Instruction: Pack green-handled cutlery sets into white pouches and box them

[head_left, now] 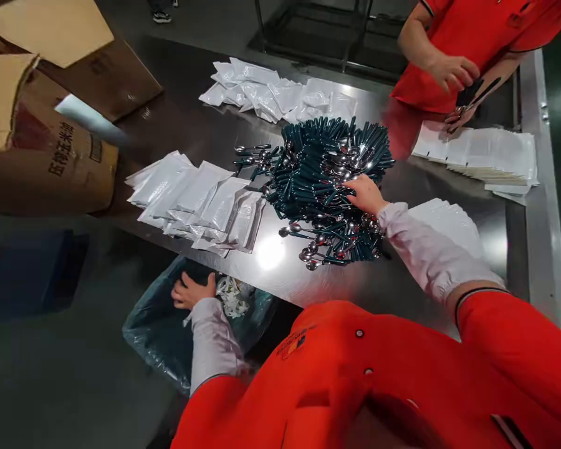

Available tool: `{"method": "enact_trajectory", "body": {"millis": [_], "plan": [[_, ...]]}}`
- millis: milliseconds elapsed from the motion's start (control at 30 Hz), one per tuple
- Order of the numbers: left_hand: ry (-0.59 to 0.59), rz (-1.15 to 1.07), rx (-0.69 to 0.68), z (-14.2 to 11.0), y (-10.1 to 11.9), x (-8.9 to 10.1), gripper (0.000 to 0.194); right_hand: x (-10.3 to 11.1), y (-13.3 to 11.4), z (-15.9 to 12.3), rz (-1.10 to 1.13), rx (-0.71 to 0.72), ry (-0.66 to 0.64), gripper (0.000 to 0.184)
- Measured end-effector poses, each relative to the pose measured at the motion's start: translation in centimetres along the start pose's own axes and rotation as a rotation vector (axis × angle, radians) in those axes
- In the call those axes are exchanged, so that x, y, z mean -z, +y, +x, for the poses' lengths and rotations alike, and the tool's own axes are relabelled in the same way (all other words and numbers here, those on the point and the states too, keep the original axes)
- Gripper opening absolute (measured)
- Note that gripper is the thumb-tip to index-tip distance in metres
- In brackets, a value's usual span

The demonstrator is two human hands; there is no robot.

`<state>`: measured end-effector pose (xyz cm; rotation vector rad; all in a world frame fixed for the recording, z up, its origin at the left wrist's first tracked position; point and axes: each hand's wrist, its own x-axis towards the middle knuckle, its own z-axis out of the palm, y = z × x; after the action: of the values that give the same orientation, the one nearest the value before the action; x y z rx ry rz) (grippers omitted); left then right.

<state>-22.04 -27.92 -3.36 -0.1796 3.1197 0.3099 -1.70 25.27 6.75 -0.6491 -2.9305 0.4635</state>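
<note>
My left hand (194, 291) is over a bin lined with a clear bag (154, 330), its fingers spread and nothing in them. At the large heap of spoons with dark green handles (303, 178), my right hand (367, 194) reaches in from the right. Its fingers are bent and closed at a spoon on top of the heap; the fingertips are partly hidden among the metal bowls. White packets (201, 199) lie piled left of the spoons. To the right of the heap, under my sleeve, is a fanned stack of white pouches (444, 221).
Another row of white packets (280, 93) lies along the far side of the metal table (290, 280). A co-worker in red (477, 56) stands at the far right, by a row of white pouches (486, 153). Open cardboard boxes (60, 143) stand at left.
</note>
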Motion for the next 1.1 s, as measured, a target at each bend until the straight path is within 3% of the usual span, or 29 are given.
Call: {"method": "enact_trajectory", "body": {"millis": [133,300,400,567,667,800,933,1100], "plan": [[-0.204,-0.126,0.032,-3.5,0.4,-3.0,0.067,-1.1,0.2,4.8,-0.19,0.089,-0.179,0.06],[-0.419,-0.264,-0.014,-7.5,2.4,-6.1,0.044,-2.0,1.7,6.6,-0.3,0.192,-0.257,0.044],[-0.418,-0.27,0.024,-8.6,2.9,-7.1,0.046,-2.0,2.7,7.1,-0.275,0.261,-0.3,0.039],[-0.419,-0.275,0.051,-7.6,2.6,-7.6,0.036,-2.1,3.5,7.5,-0.179,0.264,-0.358,0.035],[-0.427,-0.277,0.081,-7.1,2.6,-7.7,0.032,-2.6,2.8,7.8,-0.1,0.217,-0.215,0.036],[-0.422,-0.264,0.112,-7.3,2.9,-7.9,0.043,-4.2,0.1,9.0,-0.046,0.044,-0.021,0.038],[-0.421,-0.264,0.069,-7.9,2.7,-7.7,0.053,-5.6,-1.7,10.3,-0.077,-0.009,-0.073,0.042],[-0.402,-0.277,-0.018,-8.7,2.3,-7.0,0.05,-5.5,-1.2,11.2,-0.127,-0.048,-0.154,0.041]]}}
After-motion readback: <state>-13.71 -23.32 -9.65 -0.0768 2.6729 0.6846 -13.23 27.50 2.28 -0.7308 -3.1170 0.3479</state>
